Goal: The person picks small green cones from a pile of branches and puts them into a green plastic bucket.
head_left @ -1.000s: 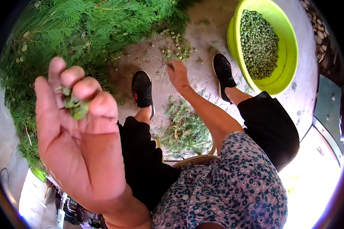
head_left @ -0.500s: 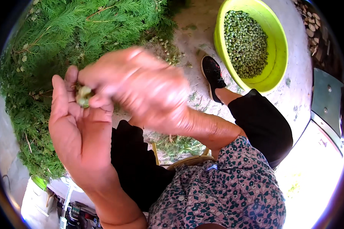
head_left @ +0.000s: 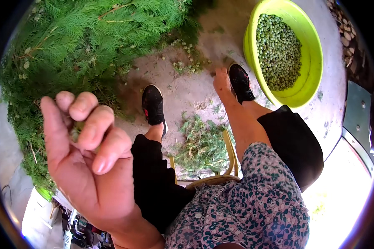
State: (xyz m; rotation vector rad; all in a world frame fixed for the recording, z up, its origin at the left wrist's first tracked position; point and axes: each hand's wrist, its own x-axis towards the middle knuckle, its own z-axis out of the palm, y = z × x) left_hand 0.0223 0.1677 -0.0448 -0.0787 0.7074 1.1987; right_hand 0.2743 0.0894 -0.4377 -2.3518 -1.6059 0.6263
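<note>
My left hand [head_left: 89, 153] is raised palm up at the left, its fingers curled over a few small green seed cones [head_left: 75, 133]. Most of what lies in that palm is hidden by the fingers. Down beside my right shoe [head_left: 240, 82], my right hand [head_left: 222, 83] reaches toward the ground; it is small and blurred, so its grip does not show. Left of it, loose cones and green bits [head_left: 189, 62] are scattered on the concrete. A large heap of green conifer branches [head_left: 91, 45] spreads over the far left.
A lime-green tub [head_left: 313, 62] holding many green cones [head_left: 278, 52] stands to the right of my shoe. Cut sprigs [head_left: 203, 145] lie between my feet, in front of the stool I sit on. Split wood [head_left: 345, 31] is stacked at the far right.
My right hand has left my left palm and dropped down near my right shoe. The fingers of my left hand have curled over the cones.
</note>
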